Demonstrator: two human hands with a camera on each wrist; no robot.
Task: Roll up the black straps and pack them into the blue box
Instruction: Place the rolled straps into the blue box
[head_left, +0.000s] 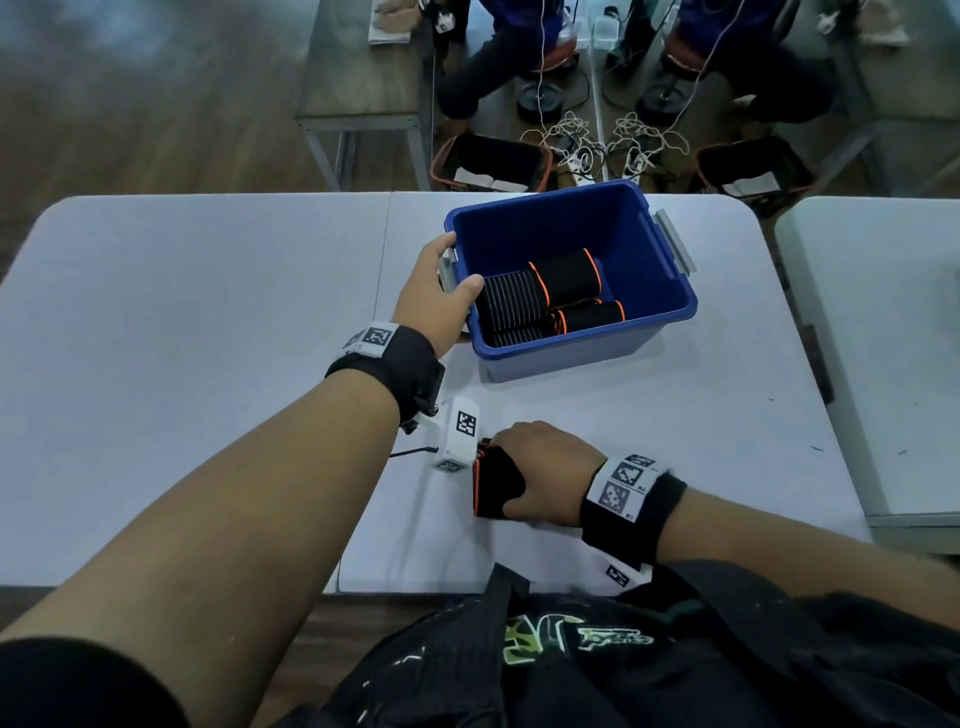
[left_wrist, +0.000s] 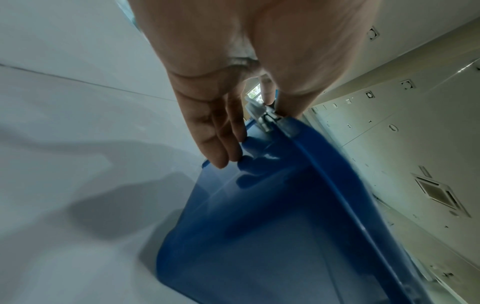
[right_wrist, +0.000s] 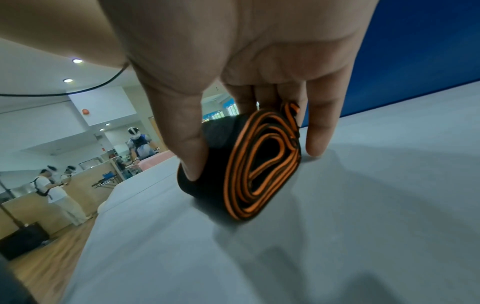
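- On a grey folding table (head_left: 208, 312), seen from the head camera, the blue box (head_left: 670, 312) stands open toward the far edge with several rolled straps (head_left: 566, 278), black with orange edging, lying on its floor.
- The left hand (head_left: 441, 296) grips the box's near-left rim at the grey latch (head_left: 448, 265), thumb hooked over the rim into the box, fingers down the outer wall.
- Nearer the person, the right hand (head_left: 545, 473) covers a rolled black strap (head_left: 493, 480) that sits on the table, well apart from the box; the thumb wraps its near side, the fingers curl over the far side.
- Both wrists carry black bands with white marker-printed camera blocks.

- From the left wrist, the left hand (left_wrist: 233, 72) reaches down onto the blue box (left_wrist: 272, 216); its fingers (left_wrist: 221, 144) lie nearly straight and close together against the outer wall, tips touching the plastic, while the thumb presses the rim beside the grey latch (left_wrist: 262, 115).

- From the right wrist, the right hand (right_wrist: 259, 72) pinches the rolled black strap (right_wrist: 215, 164) upright on its edge on the table (right_wrist: 363, 205), the orange-lined spiral facing the lens.
- The thumb (right_wrist: 187, 144) presses one flat side; the fingers curl behind the other, and one fingertip (right_wrist: 318, 142) touches the table just beside the roll.
- A blue box wall (right_wrist: 415, 61) fills the upper right corner.
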